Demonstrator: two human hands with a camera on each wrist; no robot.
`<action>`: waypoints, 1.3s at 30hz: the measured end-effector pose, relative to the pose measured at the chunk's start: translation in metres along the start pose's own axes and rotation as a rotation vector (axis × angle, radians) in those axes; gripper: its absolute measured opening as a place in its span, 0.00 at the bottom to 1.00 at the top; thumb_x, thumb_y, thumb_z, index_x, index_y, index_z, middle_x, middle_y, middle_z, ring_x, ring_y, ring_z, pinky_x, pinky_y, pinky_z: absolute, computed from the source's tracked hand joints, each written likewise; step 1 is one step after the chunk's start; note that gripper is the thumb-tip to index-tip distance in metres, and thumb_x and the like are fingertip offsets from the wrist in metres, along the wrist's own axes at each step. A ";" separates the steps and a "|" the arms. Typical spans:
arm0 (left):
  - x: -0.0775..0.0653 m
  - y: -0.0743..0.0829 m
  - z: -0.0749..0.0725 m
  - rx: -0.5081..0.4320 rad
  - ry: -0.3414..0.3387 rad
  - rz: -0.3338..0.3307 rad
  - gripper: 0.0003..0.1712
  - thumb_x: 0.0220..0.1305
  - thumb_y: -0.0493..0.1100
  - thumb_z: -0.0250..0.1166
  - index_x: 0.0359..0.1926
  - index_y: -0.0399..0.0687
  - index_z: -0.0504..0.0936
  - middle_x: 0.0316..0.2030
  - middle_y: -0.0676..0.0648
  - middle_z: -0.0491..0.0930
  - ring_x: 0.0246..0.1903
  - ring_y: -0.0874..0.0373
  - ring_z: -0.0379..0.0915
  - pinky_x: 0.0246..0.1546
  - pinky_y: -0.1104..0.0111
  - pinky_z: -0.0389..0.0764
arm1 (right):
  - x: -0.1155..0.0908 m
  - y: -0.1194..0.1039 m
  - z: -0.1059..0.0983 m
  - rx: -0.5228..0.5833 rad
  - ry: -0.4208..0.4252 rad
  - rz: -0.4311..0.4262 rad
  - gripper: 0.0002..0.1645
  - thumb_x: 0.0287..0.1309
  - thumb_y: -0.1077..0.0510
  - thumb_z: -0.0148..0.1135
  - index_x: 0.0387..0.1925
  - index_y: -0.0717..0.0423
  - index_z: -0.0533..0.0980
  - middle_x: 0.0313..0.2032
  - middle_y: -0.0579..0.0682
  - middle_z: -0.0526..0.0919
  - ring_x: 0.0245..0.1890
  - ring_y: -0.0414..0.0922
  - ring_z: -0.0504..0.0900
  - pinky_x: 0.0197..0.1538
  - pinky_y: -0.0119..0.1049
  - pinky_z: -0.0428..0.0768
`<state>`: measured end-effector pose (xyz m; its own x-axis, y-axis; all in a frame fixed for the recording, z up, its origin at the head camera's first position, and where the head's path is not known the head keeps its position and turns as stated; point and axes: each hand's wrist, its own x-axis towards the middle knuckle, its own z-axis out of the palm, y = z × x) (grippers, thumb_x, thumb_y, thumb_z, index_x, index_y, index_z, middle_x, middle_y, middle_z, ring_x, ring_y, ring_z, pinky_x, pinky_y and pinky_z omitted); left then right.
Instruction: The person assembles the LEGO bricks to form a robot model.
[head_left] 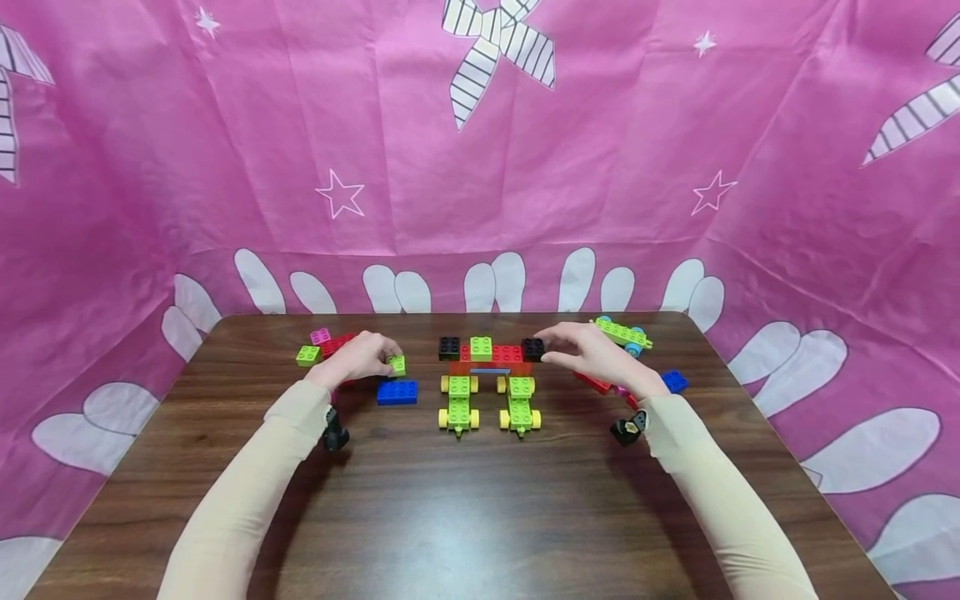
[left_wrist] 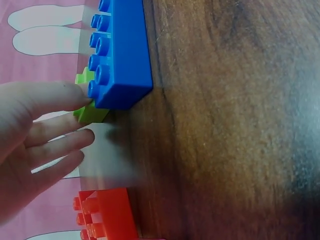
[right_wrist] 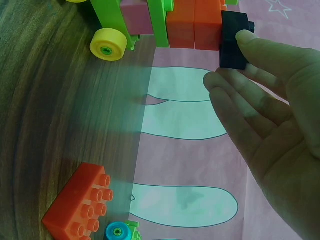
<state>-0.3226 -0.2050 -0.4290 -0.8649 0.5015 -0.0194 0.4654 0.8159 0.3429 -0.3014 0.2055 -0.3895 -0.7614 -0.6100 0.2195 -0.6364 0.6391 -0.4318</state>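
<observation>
My left hand (head_left: 366, 355) pinches a lime-green brick (head_left: 397, 364) between thumb and index finger, just behind a long blue brick (head_left: 397, 392). In the left wrist view the blue brick partly hides that green one, and the other fingers are extended. Mid-table stands a build of red bricks (head_left: 507, 353) over two lime-green car bases (head_left: 459, 404) with yellow wheels. On top sit a lime-green brick (head_left: 481, 347) and, at the left end, a black brick (head_left: 449, 347). At the right end, my right hand (head_left: 596, 354) holds another black brick (right_wrist: 234, 42) between thumb and fingers.
Beyond my left hand lie a green brick (head_left: 307, 356), a pink brick (head_left: 320, 336) and red bricks (head_left: 335, 345). At right are a green car base (head_left: 622, 333) with blue wheels, a blue brick (head_left: 674, 381) and a red brick (right_wrist: 77, 202). Pink cloth surrounds the table.
</observation>
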 end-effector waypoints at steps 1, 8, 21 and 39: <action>0.000 0.000 0.000 0.007 0.004 0.000 0.18 0.54 0.40 0.68 0.46 0.37 0.82 0.43 0.40 0.84 0.39 0.51 0.81 0.43 0.59 0.81 | 0.000 0.000 0.000 0.001 0.000 0.000 0.22 0.58 0.47 0.61 0.54 0.44 0.75 0.48 0.42 0.82 0.47 0.38 0.80 0.51 0.41 0.79; 0.001 -0.002 0.003 -0.025 0.077 -0.026 0.17 0.52 0.41 0.68 0.43 0.37 0.79 0.38 0.41 0.84 0.36 0.53 0.78 0.43 0.60 0.80 | 0.000 0.001 0.001 0.001 -0.002 0.006 0.22 0.58 0.46 0.61 0.54 0.43 0.75 0.48 0.42 0.82 0.47 0.38 0.80 0.51 0.41 0.79; -0.009 0.009 -0.017 -0.085 0.268 0.056 0.18 0.53 0.41 0.67 0.45 0.37 0.80 0.42 0.40 0.82 0.39 0.50 0.79 0.45 0.57 0.80 | 0.000 0.001 0.001 0.001 0.002 0.003 0.24 0.57 0.43 0.60 0.54 0.44 0.75 0.48 0.42 0.82 0.48 0.39 0.80 0.52 0.41 0.79; -0.013 0.037 -0.047 -0.113 0.326 0.113 0.19 0.54 0.44 0.69 0.47 0.43 0.82 0.45 0.43 0.84 0.42 0.51 0.81 0.45 0.58 0.81 | 0.000 0.003 0.001 0.007 0.001 0.006 0.23 0.57 0.46 0.61 0.54 0.43 0.74 0.48 0.42 0.82 0.48 0.39 0.80 0.52 0.42 0.79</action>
<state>-0.3031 -0.1948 -0.3721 -0.8319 0.4541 0.3190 0.5540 0.7143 0.4277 -0.3030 0.2065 -0.3916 -0.7655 -0.6053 0.2181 -0.6308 0.6394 -0.4396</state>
